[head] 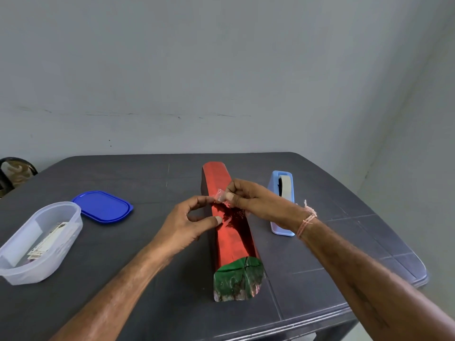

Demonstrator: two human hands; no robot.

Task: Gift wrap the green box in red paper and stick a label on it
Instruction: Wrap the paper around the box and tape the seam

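Long green box [237,279] flat on the dark table [147,291], lengthwise away from the person. Wrapped in shiny red paper [230,242] over most of its length, with only the near end bare and green.

Right hand [253,200] just above the middle of the box, thumb and fingers curled, pinching a small piece of clear tape [219,194]. Thread bracelet [306,221] on that wrist.

Left hand [187,225] against the left side of the box, fingers half curled, thumb tip on the red paper, forefinger tip at the left edge of the tape. Real grip on the tape or only a touch: cannot tell.

Right of the box, near: pale blue tape dispenser [283,193]. Left of the box, well apart: blue lid [103,205], and farther left a clear container [14,262] with small printed cards [49,238] inside.
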